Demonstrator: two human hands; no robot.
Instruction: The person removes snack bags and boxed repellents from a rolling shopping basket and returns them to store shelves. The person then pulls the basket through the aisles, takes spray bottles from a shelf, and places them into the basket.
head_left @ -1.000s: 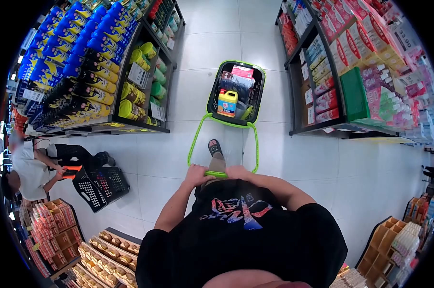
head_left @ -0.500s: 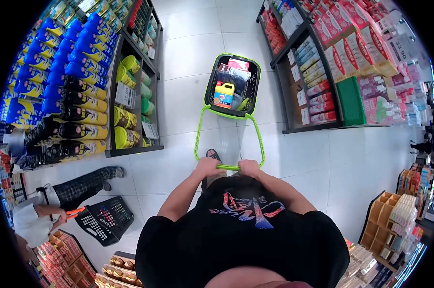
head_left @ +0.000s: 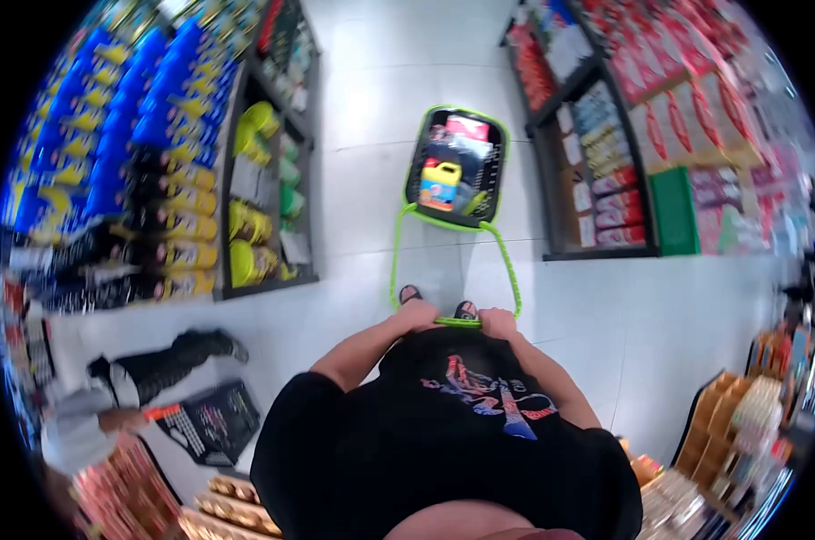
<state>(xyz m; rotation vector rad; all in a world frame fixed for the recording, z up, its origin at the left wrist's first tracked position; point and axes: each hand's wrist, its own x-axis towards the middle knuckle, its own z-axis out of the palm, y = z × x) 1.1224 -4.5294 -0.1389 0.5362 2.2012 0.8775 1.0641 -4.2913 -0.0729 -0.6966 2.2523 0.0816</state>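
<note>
Both of my hands grip the green handle (head_left: 458,321) of a black shopping basket with a green rim (head_left: 411,195). My left hand (head_left: 416,315) closes round the handle's left end, and my right hand (head_left: 498,323) round its right end. The basket rests on the floor ahead of me. Inside it are a yellow jug with an orange and blue label (head_left: 440,184), a pink-and-white package (head_left: 468,128) and dark items that I cannot make out. A green item (head_left: 479,202) lies in the near right corner.
Shelves with blue and yellow bottles (head_left: 110,153) stand on the left. On the right, a shelf holds red tubes (head_left: 620,209) and boxed goods beside a green bin (head_left: 677,211). Another person (head_left: 92,423) stands at lower left with a black basket (head_left: 211,423). Wooden racks (head_left: 718,409) stand lower right.
The basket, its handle and both my hands have shifted slightly right and down in view, still gripped. A second sandalled foot now shows behind the handle. The view is blurrier.
</note>
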